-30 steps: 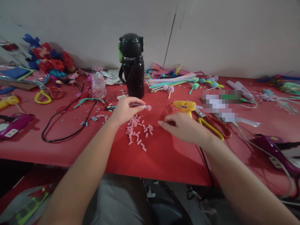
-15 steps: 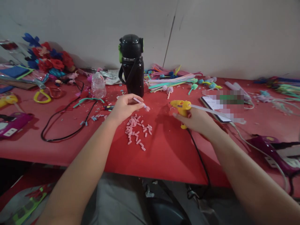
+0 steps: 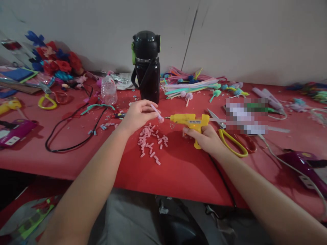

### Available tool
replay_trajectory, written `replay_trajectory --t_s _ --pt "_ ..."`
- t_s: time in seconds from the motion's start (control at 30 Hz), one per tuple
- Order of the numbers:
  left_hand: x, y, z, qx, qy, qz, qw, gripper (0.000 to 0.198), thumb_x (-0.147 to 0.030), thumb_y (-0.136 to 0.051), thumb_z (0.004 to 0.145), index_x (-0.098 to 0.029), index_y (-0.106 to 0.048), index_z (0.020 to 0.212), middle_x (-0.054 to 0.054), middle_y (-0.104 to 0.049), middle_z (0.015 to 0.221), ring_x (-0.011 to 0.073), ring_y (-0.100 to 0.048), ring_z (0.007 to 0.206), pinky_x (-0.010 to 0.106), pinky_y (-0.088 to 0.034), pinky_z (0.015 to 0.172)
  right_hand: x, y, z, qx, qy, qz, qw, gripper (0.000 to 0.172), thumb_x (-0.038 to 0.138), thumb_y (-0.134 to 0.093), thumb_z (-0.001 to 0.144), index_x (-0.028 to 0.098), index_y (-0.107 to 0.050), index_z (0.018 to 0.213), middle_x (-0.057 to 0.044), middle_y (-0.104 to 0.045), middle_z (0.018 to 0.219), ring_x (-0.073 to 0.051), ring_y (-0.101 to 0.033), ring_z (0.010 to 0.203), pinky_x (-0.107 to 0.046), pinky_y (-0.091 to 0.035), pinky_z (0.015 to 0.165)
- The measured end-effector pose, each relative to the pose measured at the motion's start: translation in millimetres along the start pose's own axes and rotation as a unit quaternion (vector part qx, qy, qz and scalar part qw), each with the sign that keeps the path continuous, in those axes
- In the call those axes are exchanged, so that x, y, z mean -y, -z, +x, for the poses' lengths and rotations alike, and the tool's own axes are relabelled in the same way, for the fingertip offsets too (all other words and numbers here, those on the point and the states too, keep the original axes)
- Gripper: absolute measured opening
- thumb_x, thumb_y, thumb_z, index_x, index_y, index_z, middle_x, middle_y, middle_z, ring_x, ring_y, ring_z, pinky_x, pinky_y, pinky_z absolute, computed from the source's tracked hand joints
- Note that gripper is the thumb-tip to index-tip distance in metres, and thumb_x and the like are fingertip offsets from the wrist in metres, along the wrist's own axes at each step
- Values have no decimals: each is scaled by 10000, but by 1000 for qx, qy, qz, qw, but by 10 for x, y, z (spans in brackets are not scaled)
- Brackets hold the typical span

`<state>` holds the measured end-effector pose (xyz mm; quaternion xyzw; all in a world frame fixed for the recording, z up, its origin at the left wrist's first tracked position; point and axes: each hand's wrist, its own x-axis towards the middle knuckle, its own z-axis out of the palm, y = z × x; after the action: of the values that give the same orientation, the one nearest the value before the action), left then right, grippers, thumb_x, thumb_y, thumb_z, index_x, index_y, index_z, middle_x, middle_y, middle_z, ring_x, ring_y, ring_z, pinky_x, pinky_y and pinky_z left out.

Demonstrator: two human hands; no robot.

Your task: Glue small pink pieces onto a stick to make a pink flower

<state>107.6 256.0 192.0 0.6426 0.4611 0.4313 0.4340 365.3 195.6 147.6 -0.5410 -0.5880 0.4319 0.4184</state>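
Yellow glue gun (image 3: pixel 190 119) held just above the red table (image 3: pixel 176 180), barrel's long axis approx level, running L–R across the view. Nozzle points L, toward the L hand (image 3: pixel 138 115); clear glue stick (image 3: pixel 217 120) pokes out the rear, to the R. Handle hangs down under the barrel, approx vert.

R hand (image 3: pixel 209 136) is wrapped round the handle, thumb along the near side, other fingers curled under the barrel & partly hidden; so gun body sits above & fwd of the fingers.

L hand has thumb & forefinger pinched w/ hardly any gap, on a thin lilac stem (image 3: pixel 154 109); other fingers loosely bent. Stem's long axis slants, upper end up-L past the fingertips, lower end down-R w/ a small pink tuft (image 3: pixel 160 119) just beyond the thumb tip. Nozzle is v. near the tuft; can't tell if touching.

Loose pink bits (image 3: pixel 146 137) lie on table below L hand, btwn both hands & nearer the L. Black bottle (image 3: pixel 146 75) upright behind L hand; scissors (image 3: pixel 233 143) just R of R hand, handles toward the person
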Motion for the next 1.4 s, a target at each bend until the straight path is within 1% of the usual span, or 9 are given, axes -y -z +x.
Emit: replay_trajectory --t_s 0.1,0.2,0.33,0.47,0.73,0.97,1.17,1.4 --pt "-20 -15 -6 6 -14 -2 1000 267 -220 -817 725 -168 -731 972 67 -793 918 227 -760 954 361 -578 935 -11 -6 -14 10 13 -9 1000 313 489 -709 845 188 -692 762 -42 -702 735 -162 -608 641 -281 -448 561" --pt "-31 -26 -9 13 -22 -2 1000 247 -226 -813 728 -172 -736 956 64 -791 921 232 -758 980 365 -580 944 13 -14 -32 15 19 -17 1000 321 494 -692 859 192 -670 753 -39 -682 715 -160 -588 624 -280 -436 544" --pt "-31 -28 -13 19 -30 -6 999 255 -231 -815 731 -177 -744 969 61 -789 923 223 -757 967 355 -585 928 43 -22 -42 19 27 -32 999 342 507 -677 863 199 -642 718 -21 -633 659 -151 -549 587 -278 -411 522" --pt "-26 -27 -15 23 -32 -2 999 249 -250 -819 734 -180 -751 963 60 -787 918 225 -754 958 361 -590 915 54 -19 -46 22 29 -33 999 342 503 -677 860 199 -628 709 -7 -606 646 -138 -527 572 -270 -400 516" --pt "-19 -27 -11 24 -35 -3 999 255 -260 -828 730 -180 -758 962 58 -778 910 211 -747 934 349 -584 905 61 -21 -49 26 24 -41 999 383 522 -665 879 205 -587 680 14 -550 608 -125 -492 551 -263 -374 502" --pt "-20 -27 -18 26 -31 -1 999 294 -265 -828 735 -191 -757 1011 44 -770 895 208 -747 912 342 -582 896 56 -25 -48 31 24 -32 999 400 534 -663 878 210 -557 670 24 -526 579 -118 -473 520 -259 -356 484" --pt "-13 -28 -13 25 -33 -1 999 290 -257 -820 742 -195 -754 1017 44 -768 893 213 -748 928 346 -582 906 45 -20 -51 31 19 -31 999 408 550 -667 876 210 -556 680 32 -506 571 -111 -452 508 -252 -337 466" --pt "-20 -37 -11 5 -31 1 1000 287 -258 -820 733 -192 -752 1004 41 -771 896 205 -745 913 346 -582 902 32 -18 -55 35 24 -33 999 401 540 -669 877 209 -552 682 30 -509 580 -112 -462 518 -252 -348 471"
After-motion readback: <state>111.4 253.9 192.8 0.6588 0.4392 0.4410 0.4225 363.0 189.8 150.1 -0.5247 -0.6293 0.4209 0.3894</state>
